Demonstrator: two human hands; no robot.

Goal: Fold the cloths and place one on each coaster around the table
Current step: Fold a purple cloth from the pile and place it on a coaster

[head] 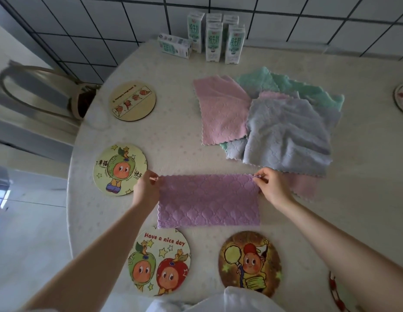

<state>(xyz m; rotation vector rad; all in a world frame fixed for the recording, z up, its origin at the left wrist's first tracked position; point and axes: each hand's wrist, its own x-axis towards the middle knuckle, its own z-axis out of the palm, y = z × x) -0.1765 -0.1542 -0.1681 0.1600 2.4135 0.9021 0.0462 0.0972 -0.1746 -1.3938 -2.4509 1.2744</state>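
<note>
Fingers of your left hand (pixel 146 185) and right hand (pixel 271 184) each pinch a far corner of the purple cloth (pixel 208 200), which lies just past the "Have a nice day" coaster (pixel 160 260). Line the edges up, then press the fold flat.

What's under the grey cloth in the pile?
Under the grey cloth: pink cloth, green cloths, and another pink one poking out at its near edge. Anything fully covered can't be seen.
</note>
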